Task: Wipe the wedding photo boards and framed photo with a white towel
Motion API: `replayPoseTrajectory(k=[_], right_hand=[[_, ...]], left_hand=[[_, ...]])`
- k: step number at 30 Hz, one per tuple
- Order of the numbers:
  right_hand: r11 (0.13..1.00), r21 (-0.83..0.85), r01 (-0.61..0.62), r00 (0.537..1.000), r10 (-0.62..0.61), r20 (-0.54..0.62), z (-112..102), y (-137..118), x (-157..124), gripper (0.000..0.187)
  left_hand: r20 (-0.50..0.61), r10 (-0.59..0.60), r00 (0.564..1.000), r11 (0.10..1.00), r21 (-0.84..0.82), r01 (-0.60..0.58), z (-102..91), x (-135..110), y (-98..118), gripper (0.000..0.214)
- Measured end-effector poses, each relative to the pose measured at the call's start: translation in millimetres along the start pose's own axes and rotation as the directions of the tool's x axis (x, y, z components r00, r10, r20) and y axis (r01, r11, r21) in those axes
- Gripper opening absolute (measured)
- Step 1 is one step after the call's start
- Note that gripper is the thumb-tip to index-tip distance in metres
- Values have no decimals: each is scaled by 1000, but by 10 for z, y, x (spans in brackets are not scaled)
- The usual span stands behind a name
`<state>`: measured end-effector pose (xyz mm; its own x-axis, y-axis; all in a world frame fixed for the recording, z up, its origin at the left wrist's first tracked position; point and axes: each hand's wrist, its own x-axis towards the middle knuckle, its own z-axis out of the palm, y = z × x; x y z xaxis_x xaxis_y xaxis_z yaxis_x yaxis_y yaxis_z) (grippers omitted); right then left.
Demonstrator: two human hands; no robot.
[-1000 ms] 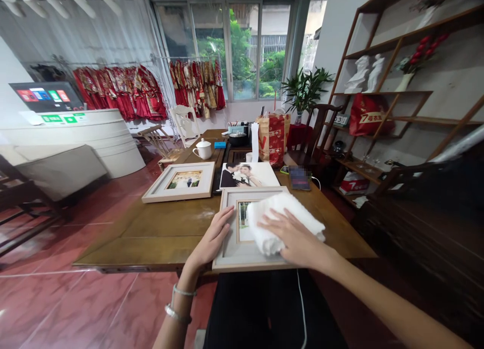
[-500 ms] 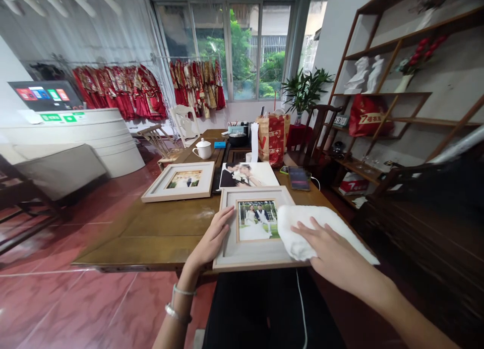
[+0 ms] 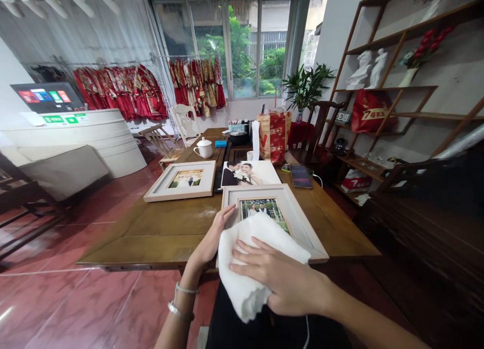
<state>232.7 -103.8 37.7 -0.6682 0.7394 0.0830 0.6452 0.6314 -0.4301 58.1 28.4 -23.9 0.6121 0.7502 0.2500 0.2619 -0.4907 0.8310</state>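
Observation:
A framed photo of a couple lies in front of me on the table, its light wooden picture frame partly covered at the lower left. My left hand steadies the frame's left side, fingers along the edge and thumb side hidden. Under my right hand a folded white towel is pressed onto the lower left of the frame, fingers spread over it. One corner of the towel hangs past the frame's near edge. A second framed photo and an unframed wedding print lie just beyond.
The wooden table also bears a white lidded cup, a blue box, a red paper bag and a phone on a cable. Dark wooden furniture stands close at the right.
My right hand and the towel have swept left and toward me, from the frame's right side to its lower left. The left hand keeps its place on the frame.

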Motion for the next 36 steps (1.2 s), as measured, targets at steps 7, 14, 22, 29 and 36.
replayPoseTrajectory(k=[7, 14, 22, 29, 36], right_hand=[[880, -188, -436, 898, 439, -31, -175, 102, -572, 70], [745, -305, -593, 805, 554, -211, -368, 914, -340, 70], [875, -355, -329, 940, 268, -210, -449, 1178, 658, 44], [924, -374, -75, 992, 30, -125, -357, 1007, 1161, 51], [858, -461, -229, 973, 204, -104, -372, 1066, 491, 62]], left_hand=[[55, 112, 992, 991, 66, -116, -13, -3, -49, 46], [73, 162, 984, 984, 61, -166, -29, -5, -25, 49], [81, 165, 983, 980, 95, -172, -33, 9, -13, 49], [43, 122, 992, 984, 125, -127, -11, 7, -72, 48], [77, 179, 981, 980, 76, -185, -24, 17, -22, 46]])
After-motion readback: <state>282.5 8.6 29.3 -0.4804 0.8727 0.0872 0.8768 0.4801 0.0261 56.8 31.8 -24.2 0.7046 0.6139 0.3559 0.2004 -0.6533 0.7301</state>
